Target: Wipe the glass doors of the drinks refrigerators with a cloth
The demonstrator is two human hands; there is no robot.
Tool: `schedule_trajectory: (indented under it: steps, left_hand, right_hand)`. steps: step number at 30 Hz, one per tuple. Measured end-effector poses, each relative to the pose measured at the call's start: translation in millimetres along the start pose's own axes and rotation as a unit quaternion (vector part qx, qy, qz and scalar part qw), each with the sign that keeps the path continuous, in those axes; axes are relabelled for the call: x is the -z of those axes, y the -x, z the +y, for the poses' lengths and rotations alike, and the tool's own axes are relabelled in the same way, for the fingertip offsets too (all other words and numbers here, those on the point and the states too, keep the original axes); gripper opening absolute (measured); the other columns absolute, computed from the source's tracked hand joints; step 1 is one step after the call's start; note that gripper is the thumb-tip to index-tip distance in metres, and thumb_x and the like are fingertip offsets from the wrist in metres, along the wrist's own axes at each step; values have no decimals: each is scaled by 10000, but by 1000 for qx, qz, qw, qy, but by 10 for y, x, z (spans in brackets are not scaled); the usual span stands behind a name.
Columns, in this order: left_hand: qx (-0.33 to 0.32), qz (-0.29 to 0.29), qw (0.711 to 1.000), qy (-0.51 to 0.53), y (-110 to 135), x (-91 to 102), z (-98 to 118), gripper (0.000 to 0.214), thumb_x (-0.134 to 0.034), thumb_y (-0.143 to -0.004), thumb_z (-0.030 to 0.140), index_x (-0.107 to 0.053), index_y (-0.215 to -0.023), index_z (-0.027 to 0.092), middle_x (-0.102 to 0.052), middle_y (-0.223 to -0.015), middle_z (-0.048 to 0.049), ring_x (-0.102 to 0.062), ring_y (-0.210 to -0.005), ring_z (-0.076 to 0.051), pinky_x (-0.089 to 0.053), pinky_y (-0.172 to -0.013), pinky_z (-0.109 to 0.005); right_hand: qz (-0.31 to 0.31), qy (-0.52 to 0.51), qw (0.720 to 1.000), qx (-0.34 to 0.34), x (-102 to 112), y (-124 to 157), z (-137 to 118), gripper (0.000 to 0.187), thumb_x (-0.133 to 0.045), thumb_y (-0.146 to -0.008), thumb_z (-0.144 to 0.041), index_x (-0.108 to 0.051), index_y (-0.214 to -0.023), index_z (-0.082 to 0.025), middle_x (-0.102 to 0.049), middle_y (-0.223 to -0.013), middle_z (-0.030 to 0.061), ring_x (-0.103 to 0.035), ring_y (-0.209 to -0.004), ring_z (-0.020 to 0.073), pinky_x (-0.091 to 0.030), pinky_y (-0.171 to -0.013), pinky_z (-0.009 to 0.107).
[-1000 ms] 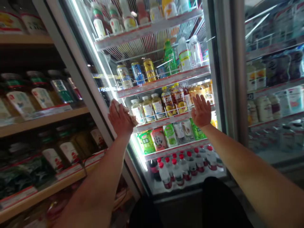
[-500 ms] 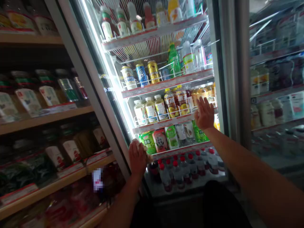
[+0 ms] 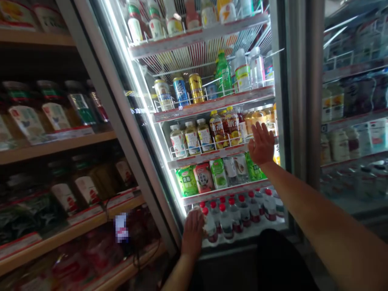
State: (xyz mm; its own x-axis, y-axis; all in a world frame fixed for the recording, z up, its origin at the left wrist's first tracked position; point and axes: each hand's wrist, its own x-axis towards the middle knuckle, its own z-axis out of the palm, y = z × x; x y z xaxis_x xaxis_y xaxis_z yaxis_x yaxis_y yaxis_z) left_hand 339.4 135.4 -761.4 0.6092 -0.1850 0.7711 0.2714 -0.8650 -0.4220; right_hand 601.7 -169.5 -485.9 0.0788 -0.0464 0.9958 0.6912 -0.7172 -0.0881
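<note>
My left hand (image 3: pixel 193 231) presses flat at the lower left of a glass fridge door, with a pale cloth (image 3: pixel 205 230) under its palm and fingers; only the cloth's edges show. Behind the glass near it stand bottles with red caps (image 3: pixel 226 221). Higher up on the right, my right hand (image 3: pixel 262 143) is open, its fingers spread and its palm towards the glass, holding nothing. Beyond that hand are jars with amber contents (image 3: pixel 256 116) and iced tea bottles (image 3: pixel 233 128).
Green and pink drink cartons (image 3: pixel 203 178) fill a lower fridge shelf, and cans (image 3: pixel 180 92) stand higher. Wooden shelves (image 3: pixel 57 145) of bottles rise on the left beside the metal door frame (image 3: pixel 121 121). Another fridge (image 3: pixel 354 133) is on the right. A dark cable (image 3: pixel 139 258) hangs low at left.
My left hand has slid down and to the right with the cloth, from beside the cartons to beside the red-capped bottles. My right hand stays at about the same spot.
</note>
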Motion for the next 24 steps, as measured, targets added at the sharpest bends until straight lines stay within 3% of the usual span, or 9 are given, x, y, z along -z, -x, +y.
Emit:
schedule_trajectory:
  steps: [3, 6, 11, 17, 24]
  left_hand:
    - [-34, -16, 999, -12, 129, -23, 103, 653, -624, -817, 182, -508, -1460, 197, -264, -1647, -99, -196, -1528, -339, -422, -1150, -472]
    - [-88, -20, 996, -19, 135, 2, 124, 597, -610, -862, 240, -526, -1453, 220, -270, -1649, -51, -231, -1524, -285, -274, -1237, -428]
    - [-180, -31, 983, -8, -230, 148, -68, 490, -519, -964, 311, -525, -1454, 300, -309, -1630, 36, -232, -1525, -224, -26, -1281, -451]
    - [-188, -14, 982, 25, -1308, 583, -562, 479, -466, -1003, 267, -484, -1482, 289, -432, -1563, -16, -260, -1518, -200, -6, -1269, -451]
    - [-117, 38, 992, -10, -2809, 1366, -1101, 548, -481, -966, 211, -422, -1510, 195, -301, -1626, -116, -209, -1534, -270, -67, -1255, -525]
  right_hand:
    - [-7, 7, 1000, -6, 11, -6, -11, 630, -392, -941, -278, -350, -1562, -188, -384, -1589, 76, -272, -1514, 240, -233, -1221, 480]
    - [-5, 6, 1000, -8, 15, -12, -15, 610, -384, -950, -281, -371, -1552, -183, -390, -1586, 78, -276, -1512, 244, -243, -1220, 485]
    - [-1, 7, 1000, -3, 5, -11, -5, 612, -391, -954, -283, -363, -1556, -178, -388, -1587, 78, -275, -1512, 240, -243, -1223, 483]
    - [2, 2, 1000, 0, -5, -3, 1, 619, -386, -958, -283, -340, -1567, -185, -383, -1589, 79, -271, -1514, 239, -230, -1225, 490]
    - [-15, 0, 1000, -12, 16, -8, -17, 614, -378, -962, -291, -342, -1566, -188, -379, -1593, 78, -267, -1515, 239, -221, -1229, 492]
